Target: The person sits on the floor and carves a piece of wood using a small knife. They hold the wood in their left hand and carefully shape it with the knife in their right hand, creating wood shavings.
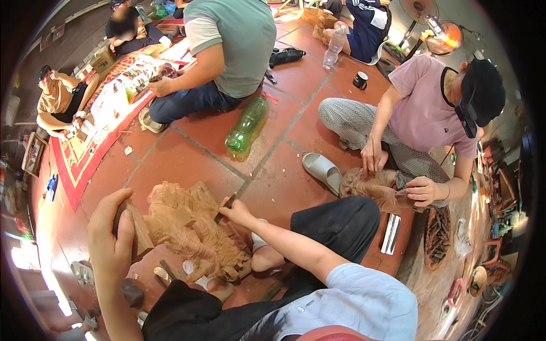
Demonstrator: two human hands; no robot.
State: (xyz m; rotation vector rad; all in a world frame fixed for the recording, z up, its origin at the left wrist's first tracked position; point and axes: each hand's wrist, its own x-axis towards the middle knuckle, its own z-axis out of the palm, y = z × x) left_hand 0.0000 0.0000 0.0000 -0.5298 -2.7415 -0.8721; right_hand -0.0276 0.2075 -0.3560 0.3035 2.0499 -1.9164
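A large brown wood carving (pixel 193 227), rough with folds and ridges, lies tilted on the floor in front of my legs. My left hand (pixel 114 236) is wrapped round its flat base at the left end. Pinched in my right hand (pixel 239 215) is a small dark tool (pixel 228 203), held against the carving's right side; its tip is too small to tell its kind. Beside my foot, a thin dark tool (pixel 168 269) rests near the carving's lower edge.
To the right, a co-worker in pink handles another carving (pixel 369 187) next to a grey slipper (pixel 322 170). Ahead stand a green bottle (pixel 245 129), a clear bottle (pixel 335 48) and a black mug (pixel 360 80). A tray of dark tools (pixel 437 238) sits at the right.
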